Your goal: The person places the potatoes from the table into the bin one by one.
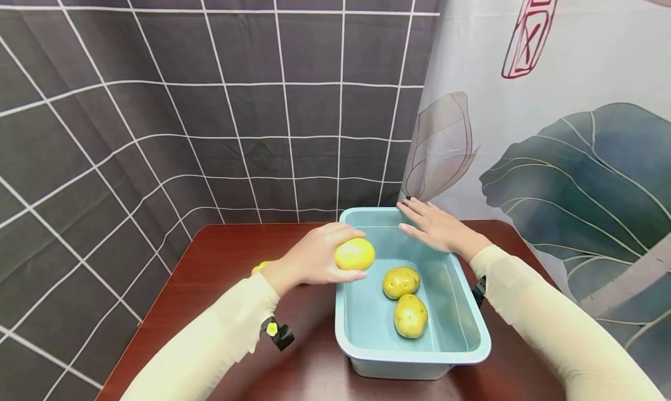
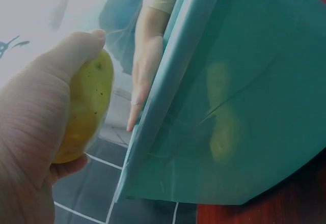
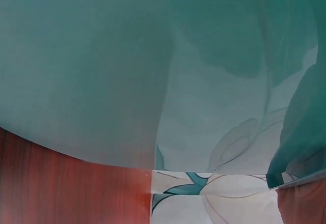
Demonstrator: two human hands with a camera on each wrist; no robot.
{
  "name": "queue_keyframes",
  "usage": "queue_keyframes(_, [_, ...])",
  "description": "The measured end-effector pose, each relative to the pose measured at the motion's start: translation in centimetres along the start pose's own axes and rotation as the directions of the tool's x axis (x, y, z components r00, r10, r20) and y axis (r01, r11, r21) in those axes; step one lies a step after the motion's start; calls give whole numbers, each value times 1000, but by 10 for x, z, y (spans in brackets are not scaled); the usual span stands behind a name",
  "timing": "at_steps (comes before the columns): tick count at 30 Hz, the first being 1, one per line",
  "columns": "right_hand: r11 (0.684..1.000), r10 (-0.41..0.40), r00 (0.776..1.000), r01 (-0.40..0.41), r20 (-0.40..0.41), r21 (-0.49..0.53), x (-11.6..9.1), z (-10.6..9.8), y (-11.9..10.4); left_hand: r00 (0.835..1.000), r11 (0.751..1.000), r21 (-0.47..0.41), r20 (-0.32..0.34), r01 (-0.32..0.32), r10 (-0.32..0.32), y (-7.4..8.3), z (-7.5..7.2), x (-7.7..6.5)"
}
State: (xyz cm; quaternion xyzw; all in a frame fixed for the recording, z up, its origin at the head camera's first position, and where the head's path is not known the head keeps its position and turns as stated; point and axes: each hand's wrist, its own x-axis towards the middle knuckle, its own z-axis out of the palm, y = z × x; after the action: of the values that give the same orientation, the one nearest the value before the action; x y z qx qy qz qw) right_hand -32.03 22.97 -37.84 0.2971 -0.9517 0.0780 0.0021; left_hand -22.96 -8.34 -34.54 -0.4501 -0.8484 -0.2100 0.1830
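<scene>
Two potatoes lie in the teal tub while our left hand grips a third potato over its left rim, and our right hand rests flat-fingered on the far-right rim, seemingly steadying it.

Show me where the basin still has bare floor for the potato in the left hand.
The left hand holds a potato over the basin's left rim. Free: the far end under the right hand, and the near-left floor strip. Crowded: centre-right, where two potatoes lie.
</scene>
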Motion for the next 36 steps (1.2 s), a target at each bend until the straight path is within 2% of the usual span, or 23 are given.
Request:
queue_keyframes(3, [1000, 3, 1000, -3, -3, 0, 0, 0, -1, 997, 1000, 8, 71, 9, -10, -1, 2, 10])
queue_keyframes(7, [1000, 7, 1000, -7, -4, 1, -1, 0, -2, 986, 999, 30, 166, 23, -28, -4, 7, 20])
queue_keyframes(14, [1000, 11, 1000, -11, 0, -1, -2, -2, -3, 948, 998, 63, 315, 22, -40, -5, 12, 35])
queue_keyframes(24, [1000, 17, 1000, -17, 14, 10, -2, -4, -4, 913, 998, 63, 407, -15, -12, 1, 16, 52])
queue_keyframes(30, [1000, 12, 1000, -13, 10, 6, -2, -3, -2, 892, 996, 79, 451, -48, 7, 6, 26, 65])
queue_keyframes(36, [1000, 4, 1000, -4, -1, 0, -2, -1, -2, 875, 996, 82, 485, -33, -11, 11, 40, 78])
